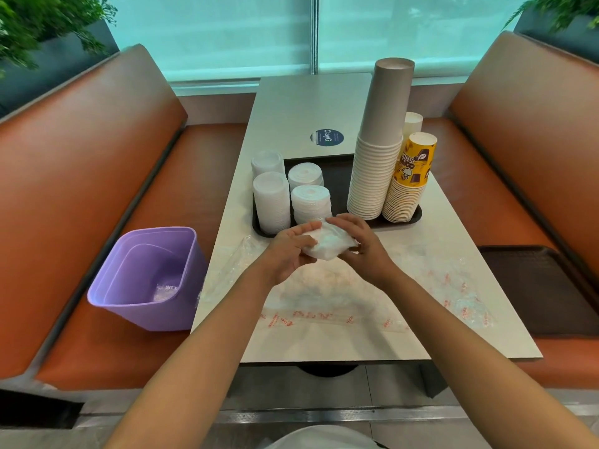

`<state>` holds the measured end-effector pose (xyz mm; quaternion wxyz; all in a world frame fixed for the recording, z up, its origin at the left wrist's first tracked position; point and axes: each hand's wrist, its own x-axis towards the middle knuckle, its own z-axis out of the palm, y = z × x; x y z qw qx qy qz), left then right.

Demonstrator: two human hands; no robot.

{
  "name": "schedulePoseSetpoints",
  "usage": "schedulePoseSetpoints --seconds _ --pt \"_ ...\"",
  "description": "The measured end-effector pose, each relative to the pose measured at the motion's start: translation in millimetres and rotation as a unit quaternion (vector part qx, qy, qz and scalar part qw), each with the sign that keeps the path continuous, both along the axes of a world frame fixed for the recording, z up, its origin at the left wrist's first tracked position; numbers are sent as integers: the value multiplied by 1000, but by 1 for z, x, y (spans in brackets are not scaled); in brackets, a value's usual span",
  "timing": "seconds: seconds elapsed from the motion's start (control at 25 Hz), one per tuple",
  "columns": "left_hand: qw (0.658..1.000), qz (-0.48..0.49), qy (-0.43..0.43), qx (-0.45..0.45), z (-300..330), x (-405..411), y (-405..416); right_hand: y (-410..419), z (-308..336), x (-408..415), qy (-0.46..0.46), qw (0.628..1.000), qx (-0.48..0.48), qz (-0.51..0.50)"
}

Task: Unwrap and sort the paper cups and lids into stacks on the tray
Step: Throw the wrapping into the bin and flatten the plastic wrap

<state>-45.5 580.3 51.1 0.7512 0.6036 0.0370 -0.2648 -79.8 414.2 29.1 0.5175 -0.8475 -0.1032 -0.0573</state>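
Both hands hold a small wrapped bundle of white lids point(324, 243) just in front of the black tray point(337, 176). My left hand point(288, 251) grips its left side and my right hand point(359, 238) covers its right side. On the tray's left stand several stacks of white lids point(271, 199), including one stack point(310, 200) right behind the bundle. On the right rise a tall stack of grey-white paper cups point(379, 147) and a shorter stack of yellow printed cups point(410, 179). A white cup point(413, 122) peeks out behind them.
Clear plastic wrappers with red print point(356, 306) lie spread over the near table. A purple bin point(146, 277) with a wrapper inside sits on the left orange bench. A second dark tray point(538, 286) lies on the right bench. Plants stand in the far corners.
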Motion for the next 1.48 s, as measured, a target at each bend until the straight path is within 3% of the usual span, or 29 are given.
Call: schedulePoseSetpoints --seconds 0.16,0.28,0.4,0.52,0.68,0.8,0.92,1.12,1.48 --pt "997 -4 -36 74 2 -2 0 -3 3 1 -32 997 -60 48" --pt "997 12 -72 23 3 -4 1 -4 -4 4 -21 997 -74 26" --pt "993 -37 -92 -71 4 -10 1 1 -6 7 12 998 -21 -51" --pt "987 -76 -139 5 -1 -12 -4 4 -6 6 32 995 30 -89" --pt "981 -30 -179 61 -5 -13 -11 5 -9 4 66 990 70 -106" --pt "976 -18 -202 86 -8 -16 -15 6 -2 1 168 963 197 -70" --pt "971 -4 -213 106 -9 -19 -19 8 1 -1 170 948 256 -82" --pt "967 11 -225 117 -13 -20 -19 8 0 -5 137 943 293 -80" --pt "973 50 -209 82 -16 -29 -28 5 -5 -9 110 949 269 -122"
